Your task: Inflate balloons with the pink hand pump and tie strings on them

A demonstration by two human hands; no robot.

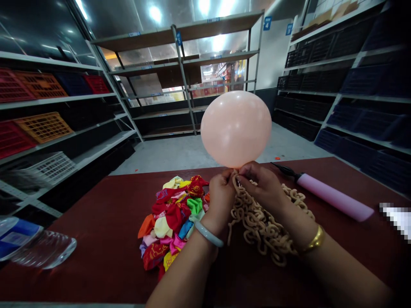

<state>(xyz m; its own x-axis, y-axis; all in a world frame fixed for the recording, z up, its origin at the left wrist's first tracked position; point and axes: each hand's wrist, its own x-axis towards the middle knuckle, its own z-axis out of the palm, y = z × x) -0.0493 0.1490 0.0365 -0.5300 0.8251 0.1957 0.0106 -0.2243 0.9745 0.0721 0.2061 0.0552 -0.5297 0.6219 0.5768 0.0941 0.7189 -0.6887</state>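
An inflated pale peach balloon [236,128] stands upright above my two hands, its neck down between my fingers. My left hand [222,192], with a pale bangle at the wrist, is closed in a pinch at the balloon's neck. Close beside it, my right hand [261,184], gold bracelet on its wrist, pinches a tan curly cord [235,184] against the same spot. The knot or neck itself is mostly covered by fingers. Beneath the hands lies a heap of the tan curly cord [263,231]. Left of my left hand is a pile of colourful uninflated balloons [170,218].
A pink hand pump [334,196] with a black nozzle lies at the right of the dark red table [96,222]. A clear plastic bottle [41,244] lies at the left edge. Shelves with crates [45,124] stand around the room.
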